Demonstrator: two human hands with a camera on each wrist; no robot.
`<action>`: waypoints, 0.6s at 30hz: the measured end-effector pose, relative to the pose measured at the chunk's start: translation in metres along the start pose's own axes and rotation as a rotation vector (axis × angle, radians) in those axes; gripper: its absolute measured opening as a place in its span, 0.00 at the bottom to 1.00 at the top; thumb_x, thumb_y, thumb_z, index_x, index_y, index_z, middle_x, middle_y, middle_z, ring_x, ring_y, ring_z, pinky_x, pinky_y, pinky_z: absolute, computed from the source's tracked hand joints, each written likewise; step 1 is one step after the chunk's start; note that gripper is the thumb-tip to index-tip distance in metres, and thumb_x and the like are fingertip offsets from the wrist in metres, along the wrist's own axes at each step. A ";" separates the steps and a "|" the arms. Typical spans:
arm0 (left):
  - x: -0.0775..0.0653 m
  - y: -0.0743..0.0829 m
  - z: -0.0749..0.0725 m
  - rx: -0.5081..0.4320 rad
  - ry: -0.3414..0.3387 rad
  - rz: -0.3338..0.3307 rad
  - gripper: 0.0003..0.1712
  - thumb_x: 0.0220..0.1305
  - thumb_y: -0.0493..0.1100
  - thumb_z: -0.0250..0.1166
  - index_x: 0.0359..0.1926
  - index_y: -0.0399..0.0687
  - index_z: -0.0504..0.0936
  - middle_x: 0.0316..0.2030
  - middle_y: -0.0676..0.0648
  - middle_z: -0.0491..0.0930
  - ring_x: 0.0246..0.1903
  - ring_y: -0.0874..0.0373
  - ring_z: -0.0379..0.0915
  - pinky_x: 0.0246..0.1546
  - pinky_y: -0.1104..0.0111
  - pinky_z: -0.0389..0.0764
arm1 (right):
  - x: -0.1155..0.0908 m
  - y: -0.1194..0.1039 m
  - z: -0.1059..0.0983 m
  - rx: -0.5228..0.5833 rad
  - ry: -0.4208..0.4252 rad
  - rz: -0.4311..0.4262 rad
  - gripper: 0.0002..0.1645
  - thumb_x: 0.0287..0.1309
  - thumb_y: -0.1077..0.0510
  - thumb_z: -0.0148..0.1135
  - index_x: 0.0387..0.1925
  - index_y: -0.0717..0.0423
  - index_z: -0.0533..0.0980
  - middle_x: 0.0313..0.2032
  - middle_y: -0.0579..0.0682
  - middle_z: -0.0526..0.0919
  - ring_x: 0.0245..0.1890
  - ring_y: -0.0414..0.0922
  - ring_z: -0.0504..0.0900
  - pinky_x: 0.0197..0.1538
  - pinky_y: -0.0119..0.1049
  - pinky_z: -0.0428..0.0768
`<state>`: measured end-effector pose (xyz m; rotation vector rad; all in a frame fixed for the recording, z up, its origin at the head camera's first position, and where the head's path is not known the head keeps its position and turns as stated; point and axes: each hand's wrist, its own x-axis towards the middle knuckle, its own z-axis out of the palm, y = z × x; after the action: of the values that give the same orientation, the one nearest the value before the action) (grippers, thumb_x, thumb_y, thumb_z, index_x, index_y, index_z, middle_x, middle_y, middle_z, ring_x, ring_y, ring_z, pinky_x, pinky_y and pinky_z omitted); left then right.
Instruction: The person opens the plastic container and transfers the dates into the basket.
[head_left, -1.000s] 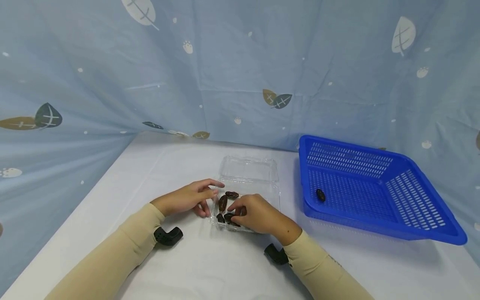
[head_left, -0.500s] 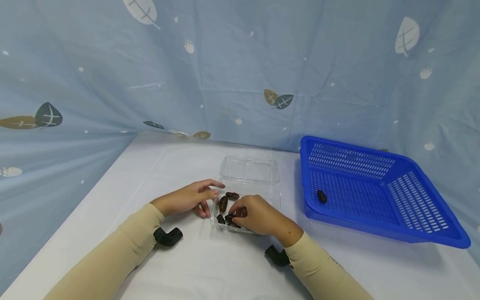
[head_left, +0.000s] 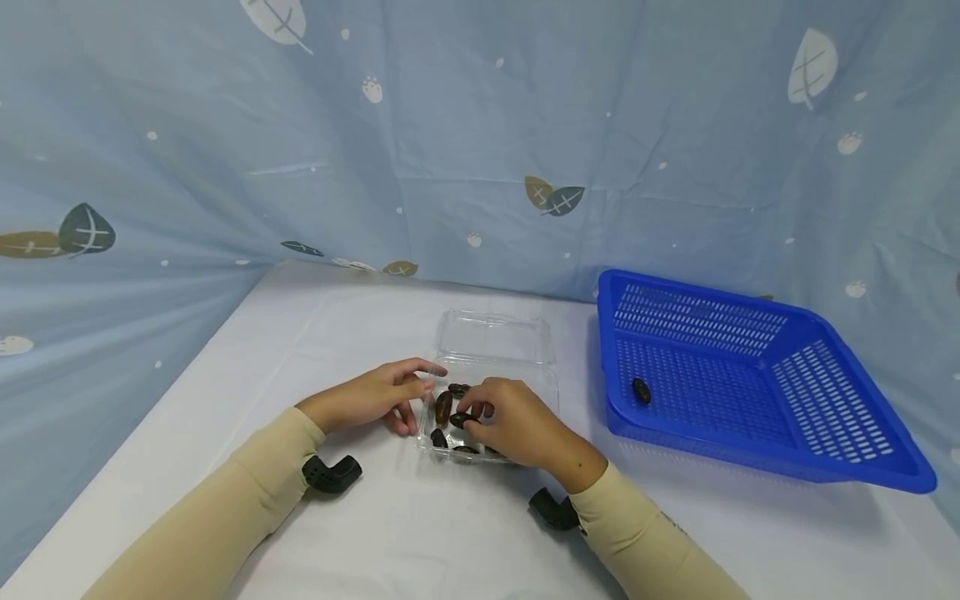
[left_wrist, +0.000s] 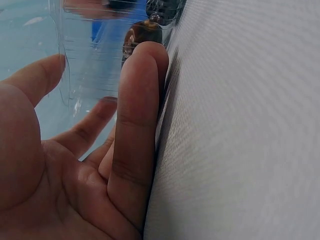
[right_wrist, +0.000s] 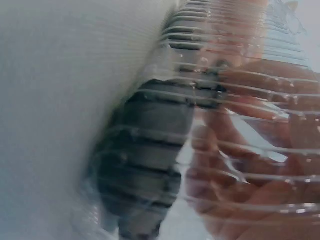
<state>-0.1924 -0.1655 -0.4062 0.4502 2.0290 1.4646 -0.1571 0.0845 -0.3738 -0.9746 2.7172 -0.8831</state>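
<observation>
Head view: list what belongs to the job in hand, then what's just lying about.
In the job:
right hand, pinching a dark fruit
left hand, at the clear container's side
clear container, open, more fruits inside
blue basket, probably, since one fruit lies in it

Just there:
white table cover
blue leaf-print backdrop
black wrist pieces, worn, not loose
</observation>
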 end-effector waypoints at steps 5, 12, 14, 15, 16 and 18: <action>0.003 -0.002 0.002 0.007 0.000 0.006 0.28 0.77 0.54 0.54 0.72 0.52 0.64 0.49 0.41 0.75 0.29 0.54 0.84 0.31 0.65 0.87 | -0.005 -0.004 -0.009 0.019 0.154 -0.013 0.09 0.59 0.61 0.70 0.42 0.52 0.85 0.34 0.43 0.83 0.36 0.43 0.80 0.39 0.35 0.80; 0.006 -0.004 0.004 -0.004 -0.023 -0.002 0.29 0.76 0.55 0.55 0.72 0.54 0.64 0.51 0.40 0.75 0.30 0.53 0.84 0.33 0.64 0.87 | -0.024 -0.006 -0.037 0.086 0.413 -0.044 0.11 0.58 0.63 0.71 0.44 0.54 0.85 0.33 0.46 0.82 0.37 0.42 0.79 0.40 0.39 0.82; 0.004 -0.003 0.002 0.000 -0.014 -0.001 0.29 0.76 0.55 0.56 0.72 0.54 0.65 0.52 0.39 0.75 0.30 0.53 0.84 0.33 0.64 0.87 | -0.030 -0.004 -0.048 0.098 0.471 -0.053 0.12 0.58 0.64 0.71 0.44 0.54 0.85 0.33 0.48 0.83 0.37 0.42 0.79 0.39 0.36 0.82; 0.003 -0.003 0.000 0.000 -0.009 -0.004 0.29 0.75 0.56 0.56 0.72 0.55 0.65 0.52 0.39 0.74 0.30 0.52 0.84 0.33 0.65 0.87 | -0.033 -0.003 -0.054 0.105 0.494 -0.053 0.12 0.58 0.65 0.71 0.45 0.54 0.85 0.34 0.48 0.83 0.37 0.42 0.78 0.39 0.34 0.81; 0.002 -0.002 -0.001 0.001 -0.006 -0.005 0.29 0.75 0.56 0.56 0.72 0.55 0.65 0.53 0.38 0.74 0.31 0.52 0.84 0.33 0.65 0.87 | -0.036 -0.001 -0.060 0.107 0.516 -0.050 0.13 0.58 0.66 0.71 0.45 0.55 0.85 0.35 0.49 0.83 0.37 0.41 0.78 0.40 0.33 0.81; 0.000 -0.002 -0.002 0.001 -0.004 -0.010 0.30 0.75 0.56 0.57 0.72 0.55 0.65 0.53 0.38 0.74 0.31 0.52 0.84 0.33 0.66 0.87 | -0.043 0.004 -0.072 0.106 0.549 -0.033 0.14 0.58 0.67 0.70 0.46 0.56 0.84 0.36 0.50 0.84 0.37 0.40 0.78 0.40 0.29 0.81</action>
<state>-0.1938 -0.1672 -0.4078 0.4428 2.0263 1.4554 -0.1465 0.1482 -0.3206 -0.8568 3.0432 -1.4729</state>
